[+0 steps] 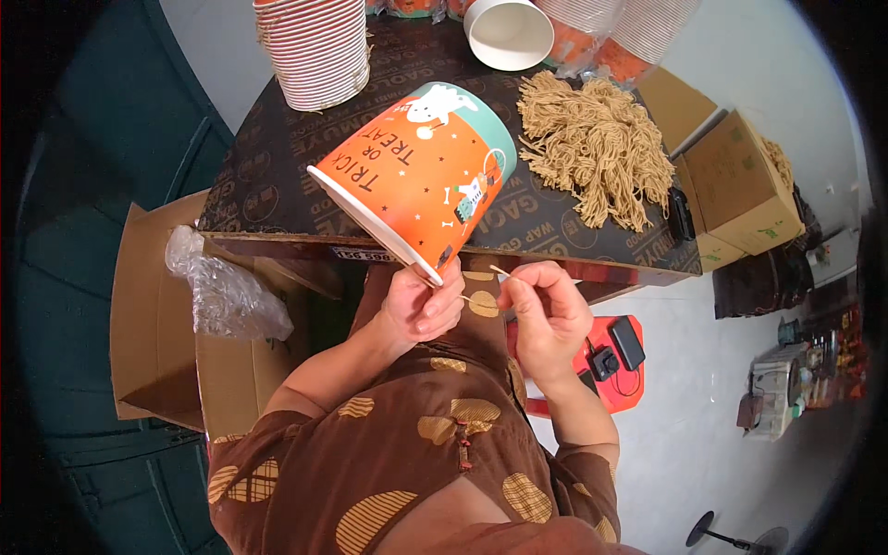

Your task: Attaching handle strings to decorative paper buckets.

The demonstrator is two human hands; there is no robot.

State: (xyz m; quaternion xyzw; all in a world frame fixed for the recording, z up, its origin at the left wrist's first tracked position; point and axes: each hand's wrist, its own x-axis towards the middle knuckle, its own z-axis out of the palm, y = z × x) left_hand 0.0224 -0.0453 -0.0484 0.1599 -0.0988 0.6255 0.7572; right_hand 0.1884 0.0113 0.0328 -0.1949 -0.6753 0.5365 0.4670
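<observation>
Orange paper bucket with a teal band and cartoon print (421, 176) tilts over the near edge of the dark printed table (268, 199). The left hand (421, 305) pinches its white rim, and the right hand (546, 314) pinches a thin tan string (499, 271) just beside it. Farther right lies a heap of tan strings (597, 153); stacked paper buckets (314, 46) stand far left.

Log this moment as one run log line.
left hand: holds orange paper bucket | right hand: pinches tan cord | table: cord pile
</observation>
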